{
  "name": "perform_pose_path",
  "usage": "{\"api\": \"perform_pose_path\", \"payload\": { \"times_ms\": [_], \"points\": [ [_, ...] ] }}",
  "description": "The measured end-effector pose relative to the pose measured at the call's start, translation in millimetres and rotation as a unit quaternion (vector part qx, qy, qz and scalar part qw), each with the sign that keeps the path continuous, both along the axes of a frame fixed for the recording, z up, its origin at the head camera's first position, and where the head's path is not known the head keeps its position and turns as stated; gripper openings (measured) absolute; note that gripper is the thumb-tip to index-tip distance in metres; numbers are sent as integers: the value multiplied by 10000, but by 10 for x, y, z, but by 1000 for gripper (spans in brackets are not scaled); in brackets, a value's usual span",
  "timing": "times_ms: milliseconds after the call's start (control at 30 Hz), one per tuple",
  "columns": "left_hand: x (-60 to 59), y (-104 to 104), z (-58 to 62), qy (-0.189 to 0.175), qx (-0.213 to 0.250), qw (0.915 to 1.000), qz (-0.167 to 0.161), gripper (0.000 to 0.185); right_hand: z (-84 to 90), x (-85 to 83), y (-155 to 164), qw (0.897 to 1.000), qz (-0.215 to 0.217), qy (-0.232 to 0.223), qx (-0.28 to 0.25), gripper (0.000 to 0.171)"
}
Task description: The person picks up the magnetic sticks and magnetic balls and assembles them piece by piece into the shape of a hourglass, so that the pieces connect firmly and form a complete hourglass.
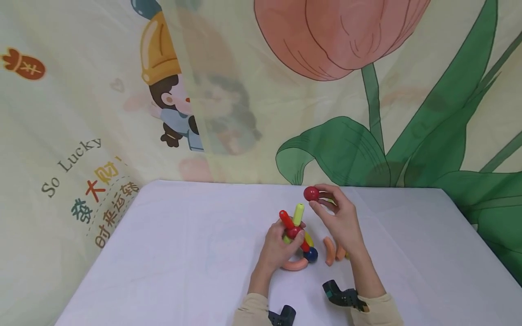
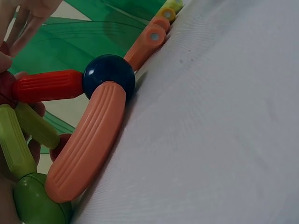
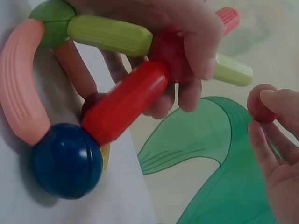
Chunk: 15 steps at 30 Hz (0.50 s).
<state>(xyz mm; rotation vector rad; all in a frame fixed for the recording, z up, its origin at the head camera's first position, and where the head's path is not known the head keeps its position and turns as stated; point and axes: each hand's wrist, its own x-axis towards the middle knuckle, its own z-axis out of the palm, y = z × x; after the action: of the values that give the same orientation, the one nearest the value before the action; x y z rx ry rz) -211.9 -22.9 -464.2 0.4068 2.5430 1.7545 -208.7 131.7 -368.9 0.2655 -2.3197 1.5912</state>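
Note:
My left hand [image 1: 277, 246] grips the central red ball [image 3: 169, 49] of a frame of coloured building rods and balls. From that ball a red rod [image 1: 286, 219] and a yellow-green rod [image 1: 299, 214] point upward. Below, another red rod [image 3: 126, 103] runs to a blue ball [image 3: 67, 161], and a yellow-green rod [image 3: 110, 35] runs to a green ball [image 3: 52, 23]. A curved orange rod [image 2: 88, 140] links these two at table level. My right hand [image 1: 341, 217] pinches a separate red ball [image 1: 311, 194] between thumb and fingers, above and right of the frame, apart from it.
On the white table [image 1: 183, 253], right of the frame, lie loose curved orange rods [image 1: 329, 251] with a yellow piece [image 1: 347, 256] partly hidden behind my right forearm. A printed curtain [image 1: 244, 90] hangs behind the table's far edge.

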Motion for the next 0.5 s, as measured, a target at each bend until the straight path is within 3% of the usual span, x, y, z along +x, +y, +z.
{"api": "perform_pose_path", "payload": {
  "times_ms": [333, 500],
  "points": [
    [-1, -10, -5, 158, 51, 9998, -76, 26, -239, -114, -4, 9986, 278, 312, -323, 49],
    [2, -13, -8, 254, 86, 9996, -98, 25, -254, -123, -18, 9973, 381, 487, -401, 48]
  ]
}}
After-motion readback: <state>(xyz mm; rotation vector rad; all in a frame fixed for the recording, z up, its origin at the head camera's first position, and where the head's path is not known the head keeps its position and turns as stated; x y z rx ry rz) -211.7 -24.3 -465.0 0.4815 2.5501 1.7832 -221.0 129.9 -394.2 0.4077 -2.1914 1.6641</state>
